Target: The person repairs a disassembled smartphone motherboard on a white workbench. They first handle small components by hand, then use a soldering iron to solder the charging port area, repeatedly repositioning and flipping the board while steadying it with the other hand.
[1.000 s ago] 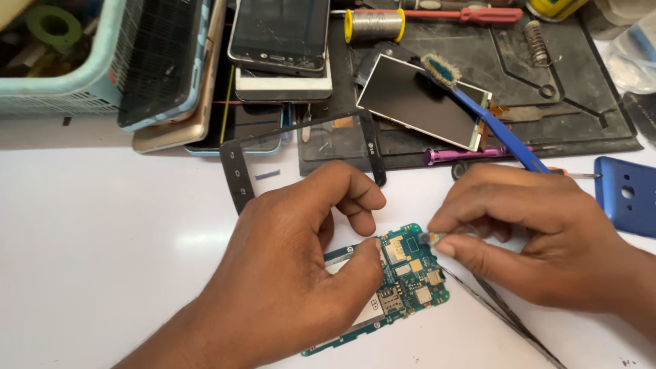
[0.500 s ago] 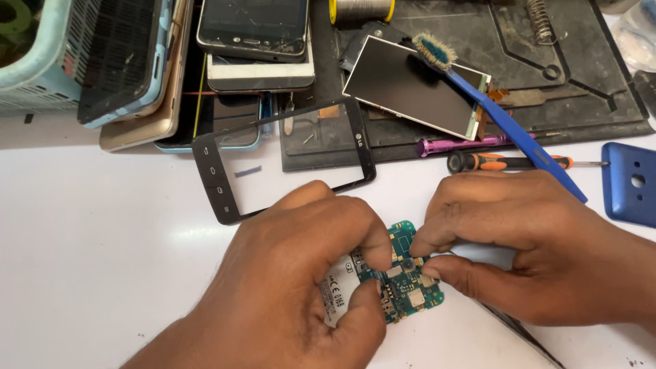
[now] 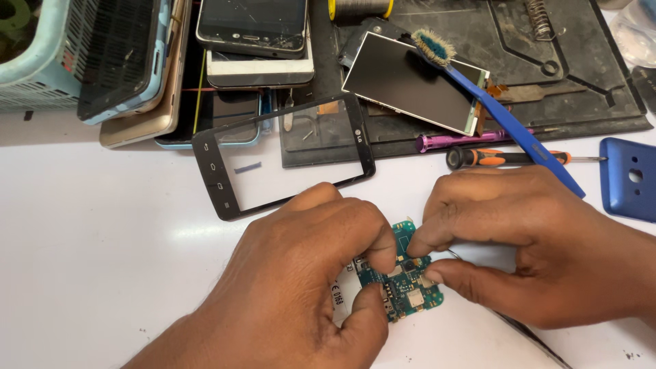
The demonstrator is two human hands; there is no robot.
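Both hands are bunched low over the white desk (image 3: 82,273), working on a small green circuit board (image 3: 408,295) that lies flat between them. The left hand (image 3: 301,273) comes in from the bottom, its thumb and forefinger pinched on the board's left edge, the other fingers curled under. The right hand (image 3: 526,239) comes in from the right; its thumb and forefinger press together at the board's top right corner, so its fingers are clenched on the board too. Whether they also pinch some tiny part there is too small to tell. A thin dark tool (image 3: 540,340) lies on the desk, running out from under the right hand toward the bottom edge.

Just above the left hand lies a black glass phone front (image 3: 225,188), an empty frame with the desk showing through it. Behind that, a dark work mat (image 3: 581,82) carries a bare phone screen (image 3: 410,82) and a blue toothbrush (image 3: 492,102) lying slantwise across it, bristles up top. At the mat's near edge rest a purple screwdriver (image 3: 465,140) and, just in front of it on the desk, an orange and black screwdriver (image 3: 506,158). A blue phone back cover (image 3: 629,178) lies at the far right. Top left stands a pale blue basket (image 3: 41,75), with a pile of phones (image 3: 253,41) stacked beside it.
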